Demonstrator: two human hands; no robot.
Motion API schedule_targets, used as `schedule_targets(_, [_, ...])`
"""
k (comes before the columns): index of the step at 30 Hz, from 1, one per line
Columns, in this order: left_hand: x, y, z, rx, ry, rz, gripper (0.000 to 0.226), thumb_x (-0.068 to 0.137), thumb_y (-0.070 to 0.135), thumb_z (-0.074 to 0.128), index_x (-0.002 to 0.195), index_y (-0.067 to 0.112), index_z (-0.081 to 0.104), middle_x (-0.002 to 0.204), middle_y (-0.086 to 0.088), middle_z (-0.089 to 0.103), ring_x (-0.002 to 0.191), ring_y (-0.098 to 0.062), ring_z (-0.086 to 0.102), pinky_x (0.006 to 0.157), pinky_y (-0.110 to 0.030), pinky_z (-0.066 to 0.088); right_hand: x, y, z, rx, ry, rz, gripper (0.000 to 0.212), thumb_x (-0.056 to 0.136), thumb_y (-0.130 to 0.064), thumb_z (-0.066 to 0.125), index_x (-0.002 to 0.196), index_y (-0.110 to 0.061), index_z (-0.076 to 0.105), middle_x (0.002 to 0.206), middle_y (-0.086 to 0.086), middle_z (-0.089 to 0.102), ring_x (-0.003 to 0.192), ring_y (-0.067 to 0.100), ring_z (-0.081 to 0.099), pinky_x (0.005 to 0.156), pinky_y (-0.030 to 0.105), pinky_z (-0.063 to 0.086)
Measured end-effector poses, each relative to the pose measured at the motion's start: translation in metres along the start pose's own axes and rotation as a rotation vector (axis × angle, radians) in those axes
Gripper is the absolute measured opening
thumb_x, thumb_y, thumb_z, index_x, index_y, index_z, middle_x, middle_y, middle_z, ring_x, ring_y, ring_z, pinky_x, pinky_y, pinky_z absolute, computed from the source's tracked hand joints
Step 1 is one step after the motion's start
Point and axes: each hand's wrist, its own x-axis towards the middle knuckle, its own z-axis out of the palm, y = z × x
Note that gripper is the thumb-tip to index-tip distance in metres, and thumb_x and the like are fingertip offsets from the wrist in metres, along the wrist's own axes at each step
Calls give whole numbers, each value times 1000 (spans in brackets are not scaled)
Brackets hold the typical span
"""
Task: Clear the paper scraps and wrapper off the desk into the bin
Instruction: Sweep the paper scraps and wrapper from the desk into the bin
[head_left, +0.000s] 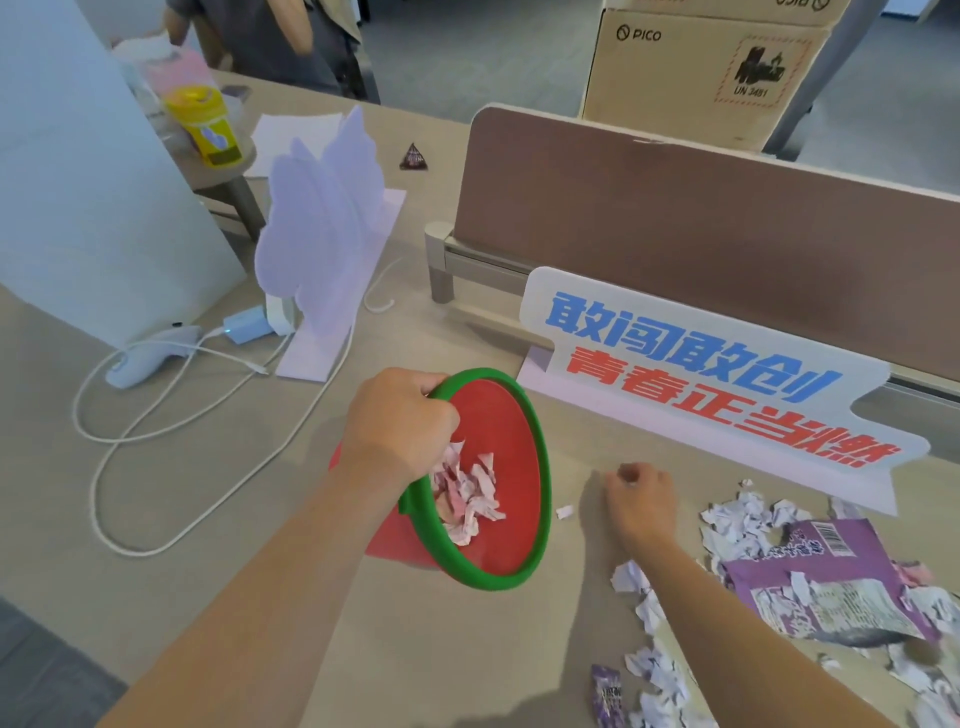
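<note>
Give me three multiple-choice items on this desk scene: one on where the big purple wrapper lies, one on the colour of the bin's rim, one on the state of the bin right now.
1. Where is the large purple wrapper?
A. inside the bin
B. on the desk among loose paper scraps
C. on the floor

2. What colour is the bin's rim?
A. green
B. blue
C. yellow

3. What state is the bin in?
A. empty and standing upright
B. held tilted by the left hand, with crumpled scraps inside
C. lying upside down

Key:
1 B: the wrapper lies flat on the desk with scraps beside and on it.
2 A: a green ring runs round the red wall.
3 B: the left hand grips the rim, the opening faces the camera, and the scraps lie against the lower wall.
</note>
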Motion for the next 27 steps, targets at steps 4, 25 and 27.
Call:
schedule_targets(4, [4, -2, 3, 9, 3, -25, 33, 70, 0, 52, 87, 9, 80, 59, -4, 50, 54, -21, 39, 51, -30, 38, -32, -11, 28, -171, -178, -326, 12, 78, -23, 59, 86, -15, 56, 90, -1, 40, 82, 20, 42, 74, 28, 38])
schedule_targets(25, [-14, -8, -10, -33, -56, 89, 35, 70, 0, 56, 84, 16, 83, 55, -10, 63, 48, -22, 47, 49, -30, 42, -109, -54, -47, 346, 46, -293, 8, 89, -27, 56, 89, -26, 64, 88, -4, 68, 84, 14, 63, 73, 26, 46])
schedule_targets(27, [-18, -7, -8, -7, -75, 113, 32, 70, 0, 56, 82, 13, 82, 61, -17, 66, 50, -22, 46, 50, -31, 41, -118, -18, -50, 243, 99, -230, 11, 90, -25, 55, 95, -21, 64, 93, -1, 66, 90, 17, 61, 74, 24, 41])
